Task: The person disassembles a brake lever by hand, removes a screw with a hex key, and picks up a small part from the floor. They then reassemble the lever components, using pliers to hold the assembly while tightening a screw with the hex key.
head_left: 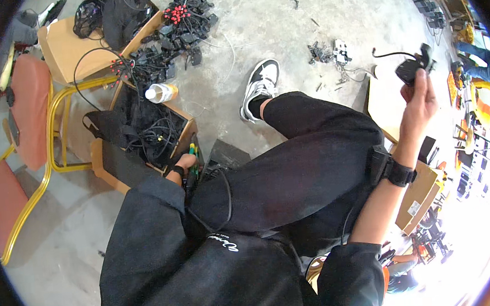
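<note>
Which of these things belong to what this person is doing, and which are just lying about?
Likely in use:
black cabled part, in the right hand
green-handled tool, in the left hand
open box of cables, beside the left hand

Apparently just lying about:
bottle
reddish chair
small white part

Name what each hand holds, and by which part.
Right hand: black device, by its lower edge. Left hand: green-handled tool, apparently by the handle.

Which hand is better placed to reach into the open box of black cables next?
Probably the left hand: it is beside the open box, though it grips a green-handled tool. The right hand is well away, holding a black part.
</note>
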Available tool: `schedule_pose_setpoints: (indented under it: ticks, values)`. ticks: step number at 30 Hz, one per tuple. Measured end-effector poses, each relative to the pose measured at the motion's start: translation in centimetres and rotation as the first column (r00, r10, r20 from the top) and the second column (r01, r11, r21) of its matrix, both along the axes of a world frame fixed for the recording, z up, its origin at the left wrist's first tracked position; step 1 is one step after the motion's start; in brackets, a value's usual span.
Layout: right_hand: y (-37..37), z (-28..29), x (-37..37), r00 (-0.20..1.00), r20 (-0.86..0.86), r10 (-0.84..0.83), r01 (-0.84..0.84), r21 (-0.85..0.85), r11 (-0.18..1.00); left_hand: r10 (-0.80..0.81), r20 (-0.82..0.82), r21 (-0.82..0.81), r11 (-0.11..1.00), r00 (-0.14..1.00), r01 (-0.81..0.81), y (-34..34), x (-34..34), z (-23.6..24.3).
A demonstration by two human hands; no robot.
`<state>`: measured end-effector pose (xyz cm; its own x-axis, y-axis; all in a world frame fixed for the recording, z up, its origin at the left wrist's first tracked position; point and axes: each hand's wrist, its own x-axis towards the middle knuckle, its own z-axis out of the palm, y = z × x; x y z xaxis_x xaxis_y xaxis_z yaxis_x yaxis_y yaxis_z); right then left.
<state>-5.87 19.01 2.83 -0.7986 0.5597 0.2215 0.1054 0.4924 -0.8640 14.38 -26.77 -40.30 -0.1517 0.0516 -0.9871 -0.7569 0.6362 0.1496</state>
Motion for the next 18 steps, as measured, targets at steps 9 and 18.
schedule_pose_setpoints:
  ticks: [9, 18]
  values:
    - [-8.2, 1.4, 1.8, 0.979, 0.071, 0.190, -0.181, -0.112, 0.977, 0.406, -0.491, 0.531, 0.841, 0.771, -0.105, 3.1, -13.9, 25.2]
    - [-10.5, 6.1, 8.7, 0.989, -0.135, 0.062, -0.092, -0.227, 0.970, 0.645, -0.461, 0.883, 0.402, 0.609, 0.243, 14.3, -17.6, 44.2]
